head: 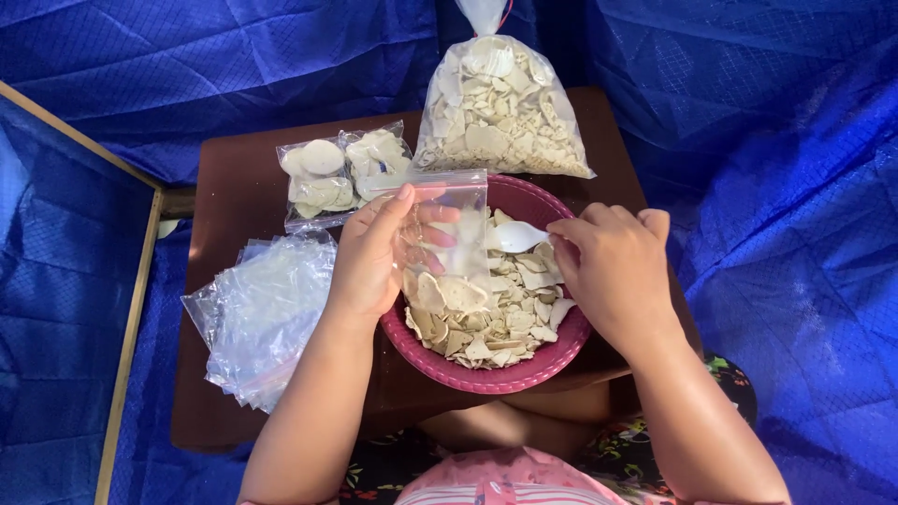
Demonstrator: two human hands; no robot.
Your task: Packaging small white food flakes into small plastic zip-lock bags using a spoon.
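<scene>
My left hand (374,252) holds a small clear zip bag (458,248) upright over a pink bowl (496,376) full of pale cracker chips (500,323). A few chips lie in the bottom of the bag. My right hand (613,266) grips a white plastic spoon (516,236) whose bowl points at the bag's side, just above the chips.
A large tied clear bag of chips (500,108) stands behind the bowl. Two small filled bags (341,173) lie at the back left. A stack of empty clear bags (262,313) lies left of the bowl. All rest on a small brown table (220,196) amid blue tarp (767,140).
</scene>
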